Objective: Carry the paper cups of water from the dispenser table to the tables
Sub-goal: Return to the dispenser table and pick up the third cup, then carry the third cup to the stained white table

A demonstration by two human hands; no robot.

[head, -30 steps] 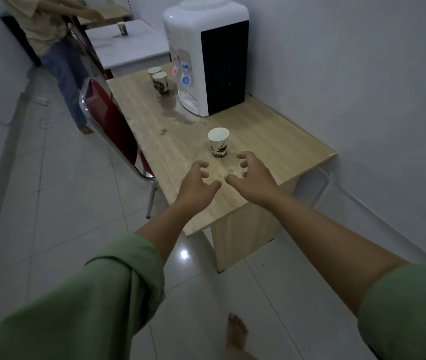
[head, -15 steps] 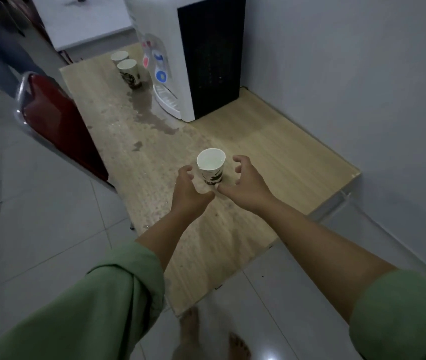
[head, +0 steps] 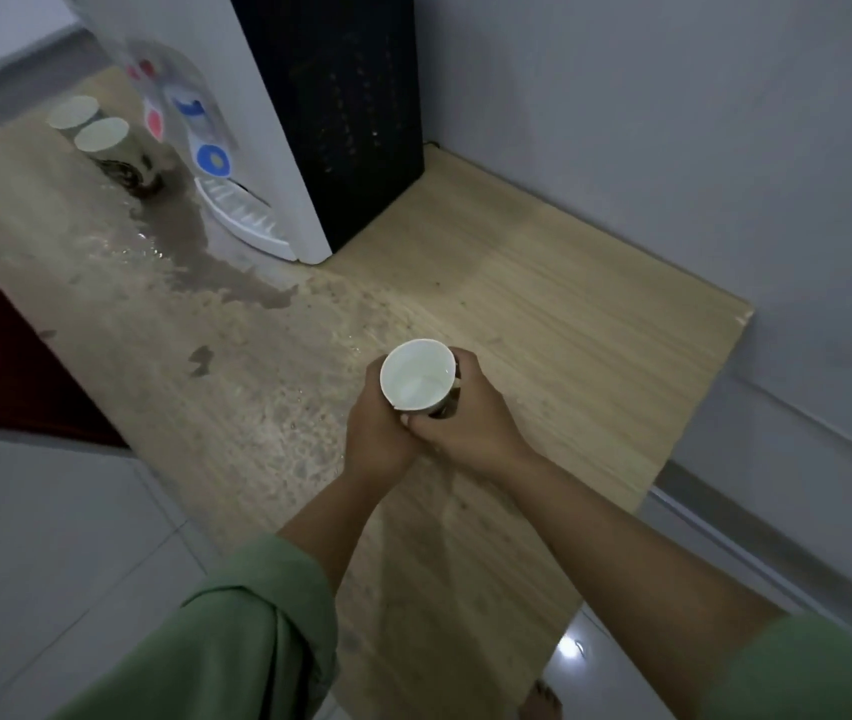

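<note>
Change: half a second ago both hands flanked the paper cup [head: 417, 375] with curled fingers just short of it; now they are wrapped round it, and the camera sits closer and looks more steeply down on the table.
Left hand [head: 378, 433]: closed on the cup's left wall, thumb meeting the other hand below the rim.
Right hand [head: 465, 418]: closed on the cup's right wall, fingers curled over its far side.
Cup in hand: upright, water showing in the bottom, in front of the water dispenser [head: 278, 122] over the table's middle; whether its base touches the wood is hidden by the hands.
Other cups [head: 100, 142]: two, blurred, close together left of the dispenser near the far left edge.
Spill [head: 195, 252]: a wet patch runs from the dispenser's drip tray toward the held cup.
Table [head: 595, 324]: right of the dispenser the wood is dry, its right edge close to the grey wall [head: 725, 148].
Chair [head: 2, 366]: a red seat back presses against the left edge, left of the dispenser.
Floor [head: 49, 537]: pale tile lies open at the near left.
</note>
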